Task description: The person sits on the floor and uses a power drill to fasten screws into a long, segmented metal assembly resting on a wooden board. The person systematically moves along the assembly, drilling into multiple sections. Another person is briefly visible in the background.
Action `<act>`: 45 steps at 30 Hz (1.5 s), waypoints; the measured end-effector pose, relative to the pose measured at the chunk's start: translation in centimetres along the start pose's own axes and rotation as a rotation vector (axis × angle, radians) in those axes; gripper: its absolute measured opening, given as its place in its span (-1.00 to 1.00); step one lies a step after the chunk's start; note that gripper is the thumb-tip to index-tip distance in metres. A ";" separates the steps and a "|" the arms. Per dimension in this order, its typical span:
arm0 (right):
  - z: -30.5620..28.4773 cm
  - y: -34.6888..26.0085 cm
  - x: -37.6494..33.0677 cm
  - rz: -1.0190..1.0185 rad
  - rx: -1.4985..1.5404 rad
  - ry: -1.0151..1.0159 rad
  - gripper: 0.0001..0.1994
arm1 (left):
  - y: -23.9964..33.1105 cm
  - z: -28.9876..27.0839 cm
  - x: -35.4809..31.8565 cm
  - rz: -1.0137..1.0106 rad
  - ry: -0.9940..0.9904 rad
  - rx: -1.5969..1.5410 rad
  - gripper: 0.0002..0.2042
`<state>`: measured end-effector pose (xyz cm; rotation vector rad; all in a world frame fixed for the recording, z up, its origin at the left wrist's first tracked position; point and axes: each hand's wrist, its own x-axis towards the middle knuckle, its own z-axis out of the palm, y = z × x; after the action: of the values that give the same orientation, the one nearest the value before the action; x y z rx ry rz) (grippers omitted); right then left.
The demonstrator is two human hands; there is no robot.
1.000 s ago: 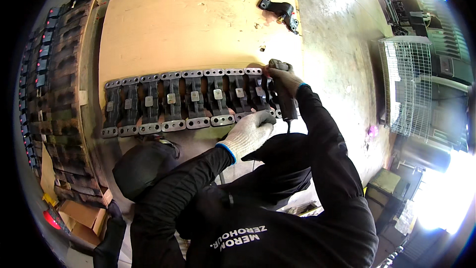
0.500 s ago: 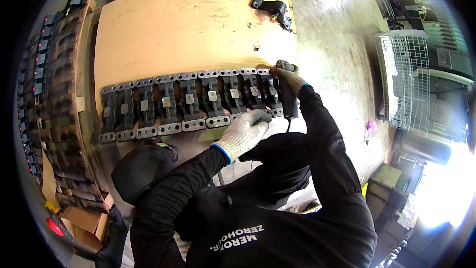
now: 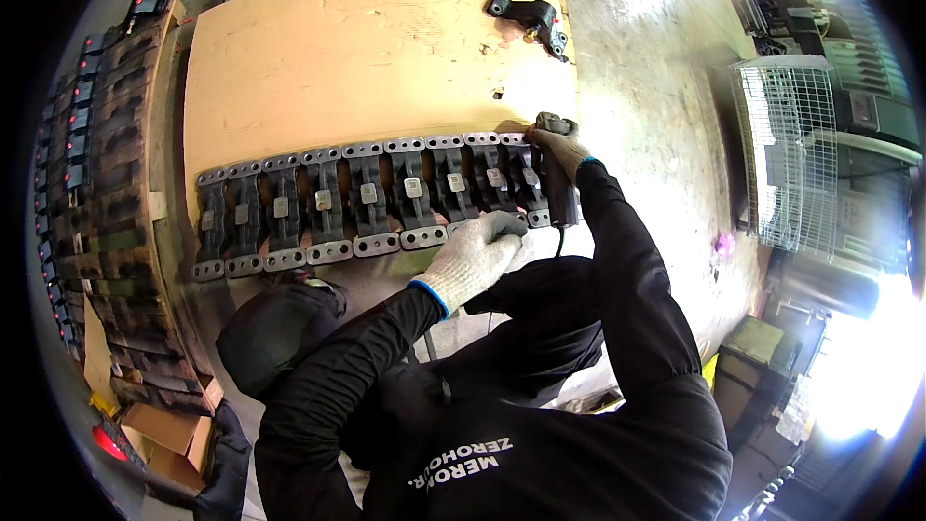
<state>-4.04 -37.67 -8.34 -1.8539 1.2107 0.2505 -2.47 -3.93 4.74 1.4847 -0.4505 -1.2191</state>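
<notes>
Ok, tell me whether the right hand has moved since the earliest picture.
Yes: the right hand has shifted rightward against the row of black brackets, whose right end now shows more.

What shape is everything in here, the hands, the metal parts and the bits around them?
Right hand: gloved, closed around the tool
Tool: held at the row's right end; running or not, cannot tell
Left hand: gloved, fingers curled, by the row's near edge
Row of brackets: lined up side by side
Loose bracket: lying apart from the row
Cardboard: laid flat
Box: open
</notes>
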 end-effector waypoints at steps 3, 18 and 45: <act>1.0 -0.8 -0.5 -0.037 0.034 -0.018 -0.08 | -0.5 -0.4 -0.1 -0.006 0.014 -0.013 -0.72; 0.0 -1.4 -2.0 0.073 0.080 -0.021 -0.02 | -0.7 -0.4 0.0 -0.020 0.004 -0.056 -0.73; -1.7 -1.3 -1.9 0.126 0.107 0.001 -0.29 | -0.7 0.8 1.1 -0.016 -0.030 0.018 -0.72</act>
<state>-4.43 -37.57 -5.53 -1.6891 1.3185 0.2493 -2.95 -5.01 3.80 1.4895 -0.4712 -1.2541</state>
